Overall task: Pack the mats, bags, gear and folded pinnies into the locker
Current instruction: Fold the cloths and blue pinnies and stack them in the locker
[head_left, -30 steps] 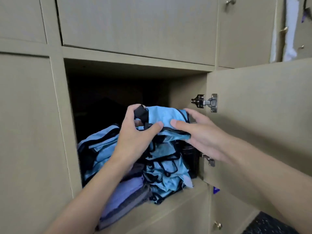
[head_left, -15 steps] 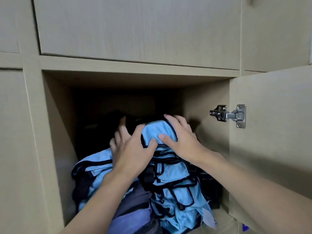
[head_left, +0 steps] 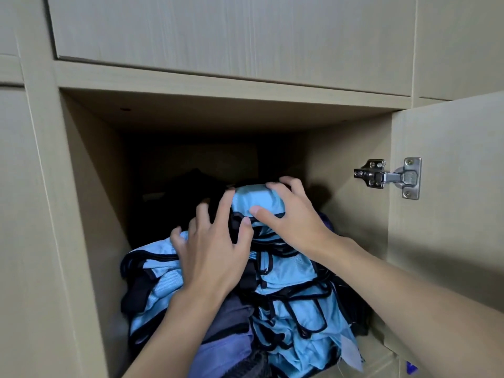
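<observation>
A pile of light-blue pinnies with black trim fills the open locker. On top of it sits a folded blue pinny bundle. My right hand curls its fingers over the bundle's far edge, thumb on its front. Just left of the bundle, my left hand presses on the pile with spread fingers. A purple and grey bag lies under the pile at the front. Dark gear fills the shadowed back.
The locker door stands open on the right, with a metal hinge at its upper edge. Shut locker fronts surround the compartment above and to the left. The pinnies hang slightly over the front lip of the shelf.
Both hands have pushed the blue bundle deeper into the locker. My left fingers have spread over the pile, and my right fingers now curl over the bundle's top. The view has moved closer.
</observation>
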`<move>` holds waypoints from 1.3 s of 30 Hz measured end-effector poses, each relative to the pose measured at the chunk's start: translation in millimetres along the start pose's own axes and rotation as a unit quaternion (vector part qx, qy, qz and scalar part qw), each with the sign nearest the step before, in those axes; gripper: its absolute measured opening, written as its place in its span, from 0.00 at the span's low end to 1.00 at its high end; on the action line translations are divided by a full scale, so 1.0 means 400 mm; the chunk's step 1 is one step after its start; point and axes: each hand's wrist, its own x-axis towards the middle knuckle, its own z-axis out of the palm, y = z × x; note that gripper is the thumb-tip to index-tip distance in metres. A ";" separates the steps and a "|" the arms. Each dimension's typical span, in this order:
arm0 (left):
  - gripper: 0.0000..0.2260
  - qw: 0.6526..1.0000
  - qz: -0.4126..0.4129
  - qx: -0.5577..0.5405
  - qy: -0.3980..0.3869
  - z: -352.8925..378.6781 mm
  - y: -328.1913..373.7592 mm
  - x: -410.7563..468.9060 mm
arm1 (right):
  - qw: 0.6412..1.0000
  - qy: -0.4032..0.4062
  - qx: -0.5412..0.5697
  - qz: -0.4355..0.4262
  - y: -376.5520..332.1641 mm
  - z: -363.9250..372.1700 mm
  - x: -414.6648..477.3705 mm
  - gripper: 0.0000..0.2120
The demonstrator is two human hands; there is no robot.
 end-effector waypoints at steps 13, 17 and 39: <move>0.27 0.999 -0.005 0.030 0.024 0.026 -0.024 -0.002 | 0.994 -0.068 -0.032 0.081 -0.040 0.058 0.079 0.34; 0.26 0.999 -0.002 0.054 0.002 0.027 -0.029 0.003 | 0.988 -0.098 -0.071 0.099 -0.033 0.049 0.070 0.33; 0.29 1.000 0.000 -0.008 -0.025 -0.085 0.017 0.005 | 0.989 -0.081 -0.115 0.035 -0.092 -0.062 -0.051 0.34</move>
